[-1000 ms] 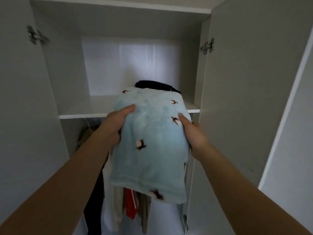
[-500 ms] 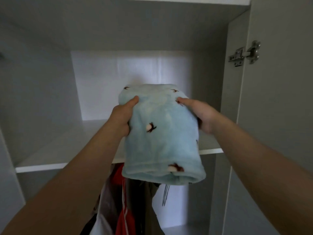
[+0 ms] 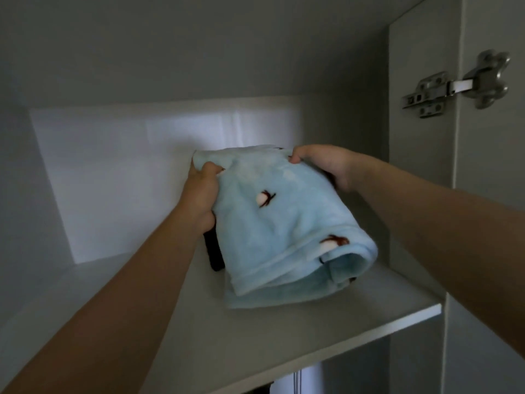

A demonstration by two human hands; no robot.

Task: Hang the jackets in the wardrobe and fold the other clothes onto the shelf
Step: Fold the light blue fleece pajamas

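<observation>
Blue fleece [image 3: 284, 223] x1, folded, on shelf [image 3: 199, 322] x1, atop 1 dark garment [image 3: 214, 251]. Both hands grip its far end: left hand [image 3: 200, 194], right hand [image 3: 326, 163], fingers curled into fabric.

Fleece garment [image 3: 284, 223] fuzzy, matt; shelf [image 3: 255, 336] smooth; hinge [image 3: 454, 86] shiny metal.

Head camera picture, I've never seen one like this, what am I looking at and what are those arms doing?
There is no machine: a person wears a camera on the head, so you look along their own arms into an open wardrobe. The left hand and right hand each hold a far corner of the folded light-blue fleece in their grip. It rests on the shelf, over a dark garment peeking out at its left. The metal piece at upper right is a door hinge.
</observation>
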